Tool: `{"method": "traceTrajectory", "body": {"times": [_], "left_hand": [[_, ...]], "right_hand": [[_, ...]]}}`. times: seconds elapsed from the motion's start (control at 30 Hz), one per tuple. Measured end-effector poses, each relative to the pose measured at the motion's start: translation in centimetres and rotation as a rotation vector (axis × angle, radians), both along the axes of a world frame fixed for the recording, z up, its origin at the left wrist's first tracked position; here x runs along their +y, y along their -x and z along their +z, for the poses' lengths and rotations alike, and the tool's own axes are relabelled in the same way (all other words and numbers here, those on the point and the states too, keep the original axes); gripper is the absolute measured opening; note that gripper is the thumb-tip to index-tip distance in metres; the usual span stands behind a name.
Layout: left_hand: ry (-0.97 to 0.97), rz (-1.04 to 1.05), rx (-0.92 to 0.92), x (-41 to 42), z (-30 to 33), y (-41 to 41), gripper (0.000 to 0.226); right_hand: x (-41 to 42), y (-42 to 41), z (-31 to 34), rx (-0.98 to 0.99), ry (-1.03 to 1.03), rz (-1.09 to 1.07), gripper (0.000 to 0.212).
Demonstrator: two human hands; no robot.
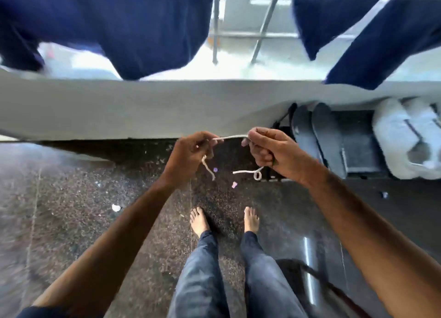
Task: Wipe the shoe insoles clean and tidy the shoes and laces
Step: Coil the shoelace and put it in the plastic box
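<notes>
A white shoelace (232,137) stretches between my two hands at chest height above the floor. My left hand (191,154) pinches one part of it, and a loose end hangs below that hand. My right hand (269,150) grips the other part, with a curled end dangling beneath. Two dark grey insoles (322,131) lean against the low wall at the right. A pair of white shoes (405,136) stands beside them, further right.
A low grey parapet wall (119,107) runs across in front of me. Dark blue clothes (124,26) hang above it. My bare feet (199,221) stand on the speckled floor, which carries small scraps of litter (116,207). A dark mat (358,148) lies under the insoles.
</notes>
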State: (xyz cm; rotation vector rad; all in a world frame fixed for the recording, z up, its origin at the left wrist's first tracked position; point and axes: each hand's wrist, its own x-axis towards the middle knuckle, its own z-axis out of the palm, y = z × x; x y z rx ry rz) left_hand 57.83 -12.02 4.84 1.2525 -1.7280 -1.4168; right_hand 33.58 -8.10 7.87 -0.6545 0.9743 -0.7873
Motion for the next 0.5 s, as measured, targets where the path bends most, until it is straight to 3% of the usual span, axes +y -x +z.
{"method": "traceTrajectory", "body": {"times": [0.1,0.2,0.27,0.4,0.5], "left_hand": [[0.001,-0.191,0.047,0.8,6.4,0.5,0.023],[-0.03,-0.32,0.145,1.8,12.1,1.8,0.02],[-0.055,-0.384,0.197,2.5,15.4,2.9,0.021],[-0.092,-0.465,0.287,3.8,20.6,6.1,0.015],[-0.072,-0.421,0.268,5.6,23.1,9.7,0.022]], "right_hand": [[1.2,0.3,6.5,-0.183,0.079,-0.053,0.028],[2.2,1.0,12.2,-0.177,0.181,-0.068,0.032],[2.9,1.6,15.4,-0.062,0.262,-0.048,0.027],[5.0,3.6,21.2,0.355,0.392,0.037,0.016],[8.0,6.3,24.0,0.443,0.41,0.028,0.021]]}}
